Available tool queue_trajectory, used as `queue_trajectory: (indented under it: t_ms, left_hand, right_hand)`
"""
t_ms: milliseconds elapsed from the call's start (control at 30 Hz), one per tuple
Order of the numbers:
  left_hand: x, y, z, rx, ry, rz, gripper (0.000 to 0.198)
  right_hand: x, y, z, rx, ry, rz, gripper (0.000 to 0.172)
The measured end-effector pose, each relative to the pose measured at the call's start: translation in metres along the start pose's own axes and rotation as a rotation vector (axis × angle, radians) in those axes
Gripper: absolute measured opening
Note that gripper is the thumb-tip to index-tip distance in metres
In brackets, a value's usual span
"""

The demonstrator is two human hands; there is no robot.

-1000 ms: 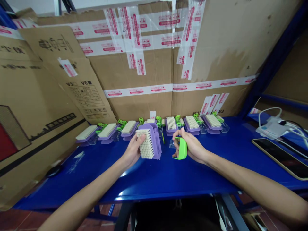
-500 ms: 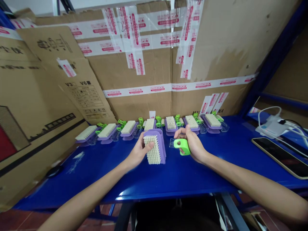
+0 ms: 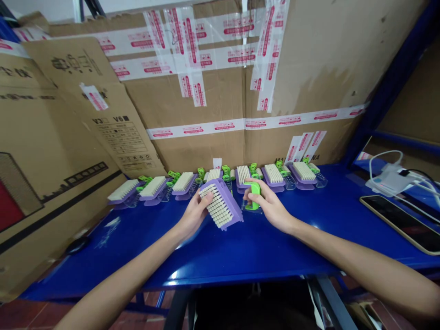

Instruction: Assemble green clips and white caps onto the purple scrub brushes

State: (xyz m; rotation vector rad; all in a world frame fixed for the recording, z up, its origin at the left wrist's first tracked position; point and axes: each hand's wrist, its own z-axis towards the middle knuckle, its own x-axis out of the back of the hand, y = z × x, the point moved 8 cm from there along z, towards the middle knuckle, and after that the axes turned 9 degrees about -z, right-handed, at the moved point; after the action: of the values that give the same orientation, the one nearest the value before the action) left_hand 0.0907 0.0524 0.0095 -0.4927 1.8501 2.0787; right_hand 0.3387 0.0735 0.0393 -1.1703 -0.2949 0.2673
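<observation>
Above the blue table [image 3: 220, 261], your left hand [image 3: 192, 214] clasps the purple brush [image 3: 229, 200] by its left edge, apparently leaving the right edge free; beside it, your right hand [image 3: 273, 207] grasps the curved green piece [image 3: 256, 189].

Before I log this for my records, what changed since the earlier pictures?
The left grip has tilted the purple brush, its lower end swinging right. The right grip has moved the green piece up and slightly left. Neither let go; the row of brushes and the phone stayed put.
</observation>
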Motion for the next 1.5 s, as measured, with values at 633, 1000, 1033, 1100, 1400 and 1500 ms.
queue_trajectory:
  t_ms: [633,1000,1033,1100,1400,1500]
  left_hand:
    - [-0.001,0.014,0.009,-0.008,-0.047,-0.195,0.052]
    - [0.009,0.023,0.008,0.013,0.012,-0.261,0.057]
    - [0.009,0.023,0.007,0.025,0.007,-0.266,0.057]
    - [0.008,0.021,0.006,0.063,-0.006,-0.275,0.057]
    - [0.003,0.008,0.004,0.121,0.019,-0.238,0.059]
    - [0.003,0.002,0.005,0.137,-0.003,-0.184,0.062]
  right_hand:
    - [0.015,-0.003,-0.001,0.097,0.152,0.01,0.067]
    - [0.01,-0.021,-0.004,0.07,0.111,0.003,0.056]
    - [0.006,-0.021,-0.004,0.053,0.083,0.041,0.057]
    - [-0.001,-0.021,-0.005,0.0,0.026,0.139,0.057]
    - [-0.008,-0.004,-0.004,-0.223,-0.038,0.361,0.059]
    - [-0.007,-0.006,-0.003,-0.211,-0.046,0.355,0.057]
